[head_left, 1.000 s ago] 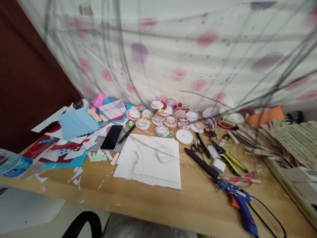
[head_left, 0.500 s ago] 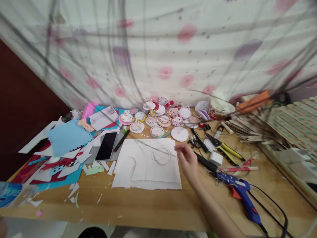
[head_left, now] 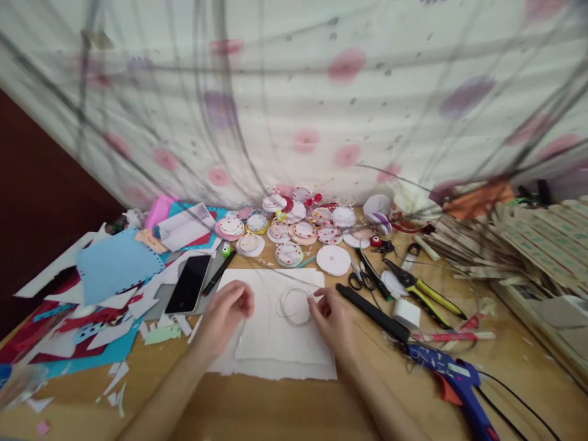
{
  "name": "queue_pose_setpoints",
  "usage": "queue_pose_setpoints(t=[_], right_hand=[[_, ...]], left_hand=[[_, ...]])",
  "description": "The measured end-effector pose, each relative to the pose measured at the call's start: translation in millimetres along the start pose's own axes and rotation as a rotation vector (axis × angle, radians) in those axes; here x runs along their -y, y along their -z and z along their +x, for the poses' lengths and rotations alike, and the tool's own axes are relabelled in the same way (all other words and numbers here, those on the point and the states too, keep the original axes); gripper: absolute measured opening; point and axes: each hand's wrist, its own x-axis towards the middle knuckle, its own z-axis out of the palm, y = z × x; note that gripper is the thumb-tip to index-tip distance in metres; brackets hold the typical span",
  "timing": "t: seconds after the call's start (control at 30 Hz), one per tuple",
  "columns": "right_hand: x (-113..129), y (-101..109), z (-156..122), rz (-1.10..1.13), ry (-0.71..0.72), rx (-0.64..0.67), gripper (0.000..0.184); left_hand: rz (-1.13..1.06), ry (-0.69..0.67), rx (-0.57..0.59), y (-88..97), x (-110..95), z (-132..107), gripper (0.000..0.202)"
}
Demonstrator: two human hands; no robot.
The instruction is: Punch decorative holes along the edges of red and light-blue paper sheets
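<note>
On white paper sheets (head_left: 275, 349) in front of me lies a loose coil of thin wire (head_left: 294, 307). My right hand (head_left: 334, 318) is at the coil's right edge, thumb and fingertips pinched together at the wire. A thin strand crosses the top of the paper toward those fingers. Over the paper's left side hovers my left hand (head_left: 229, 313), its fingers curled closed. Whatever is in that hand, if anything, is hidden. Behind the paper stand several small layered paper discs (head_left: 289, 253) with dotted tops. A plain white disc (head_left: 333, 260) lies nearest.
To the left are a phone (head_left: 189, 285), a black pen (head_left: 219, 272) and piled paper scraps (head_left: 117, 263). On the right lie scissors (head_left: 361, 278), a black rod-like tool (head_left: 372, 311), yellow-handled pliers (head_left: 427, 291), a white block (head_left: 407, 312) and a blue glue gun (head_left: 452, 370).
My left hand has come in from the lower left to the paper. My right hand has moved slightly left and down, to the wire coil. The view has shifted slightly.
</note>
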Motion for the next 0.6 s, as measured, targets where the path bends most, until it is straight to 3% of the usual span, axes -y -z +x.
queue_pose_setpoints(t=[0.17, 0.3, 0.43, 0.6], right_hand=[[-4.4, -0.9, -1.0, 0.025, 0.029, 0.036, 0.015], [-3.3, 1.1, 0.7, 0.064, 0.027, 0.019, 0.016], [-0.7, 0.4, 0.4, 0.114, 0.005, -0.005, 0.018], [2.5, -2.5, -3.2, 0.172, -0.012, 0.013, 0.018]], left_hand=[[-0.130, -0.039, -0.037, -12.8, 40.1, 27.0, 0.011], [-0.206, -0.010, 0.002, -13.4, 48.0, 24.8, 0.021], [-0.259, 0.068, 0.153, -12.3, 40.7, 17.6, 0.041], [-0.309, 0.220, 0.481, -19.4, 39.6, 8.6, 0.066]])
